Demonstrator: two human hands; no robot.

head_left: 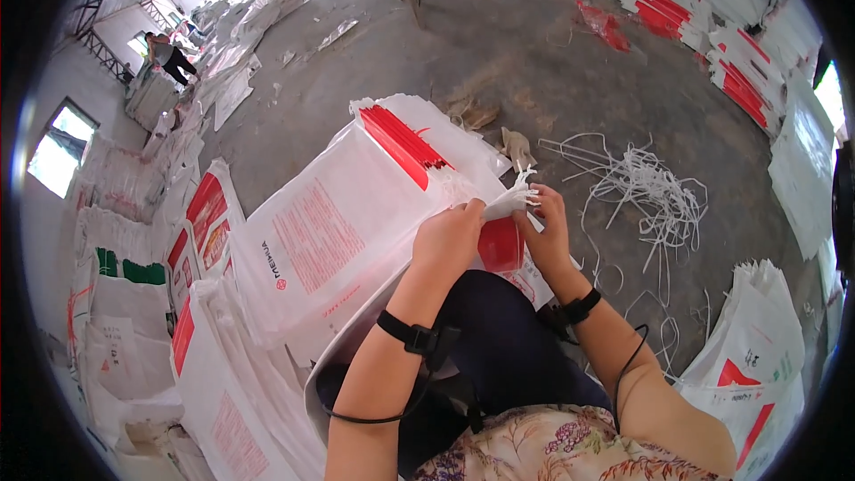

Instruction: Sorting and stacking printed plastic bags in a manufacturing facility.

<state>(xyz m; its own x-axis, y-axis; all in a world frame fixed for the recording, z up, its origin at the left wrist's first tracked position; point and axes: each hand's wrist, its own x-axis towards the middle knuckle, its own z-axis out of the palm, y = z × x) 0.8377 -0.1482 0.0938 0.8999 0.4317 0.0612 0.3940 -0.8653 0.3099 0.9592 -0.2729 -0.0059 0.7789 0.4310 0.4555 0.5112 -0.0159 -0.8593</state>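
A stack of white woven sacks point(303, 214) with red panels and red print lies in front of me across my lap. My left hand point(448, 239) is closed on the top sack's edge, fingers pinched together near the red band. Just to its right, my right hand point(549, 224) grips the bunched, frayed end point(515, 200) of a white woven sack between thumb and fingers. A red printed part of a sack point(500, 245) shows below and between my hands. Black bands with cords are strapped round both my forearms.
Tangled white strips point(655, 196) lie on the grey floor point(356, 62) to the right. More sacks are piled at left point(223, 383) and lower right point(748, 347). At the far end stands a support point(414, 0) loaded with sacks. Another person point(169, 55) is far back at left.
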